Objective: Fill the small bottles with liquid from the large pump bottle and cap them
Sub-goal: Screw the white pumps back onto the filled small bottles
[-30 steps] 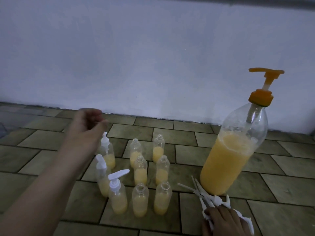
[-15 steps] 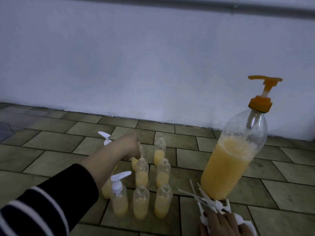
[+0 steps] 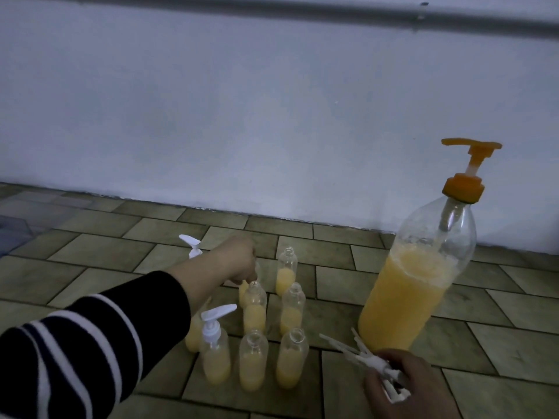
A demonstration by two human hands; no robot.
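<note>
Several small clear bottles (image 3: 289,361) holding orange liquid stand in a cluster on the tiled floor. One at the front left (image 3: 215,353) carries a white pump cap; another white pump (image 3: 190,245) shows behind my forearm. My left hand (image 3: 239,261) reaches over the cluster, its fingers curled round the neck of a back-row small bottle (image 3: 243,290), mostly hidden by the hand. The large pump bottle (image 3: 419,285) with an orange pump stands at the right, about half full. In front of it my right hand (image 3: 408,385) grips a bunch of white pump caps (image 3: 367,359).
A white wall (image 3: 272,116) runs along the back of the tiled floor (image 3: 90,261). A pipe (image 3: 302,10) crosses the top of the wall. A bluish translucent thing (image 3: 12,234) lies at the far left edge.
My left hand dropped from above the capped back-left bottle and moved right onto a back-row bottle. My right hand stays on the bunch of pump caps.
</note>
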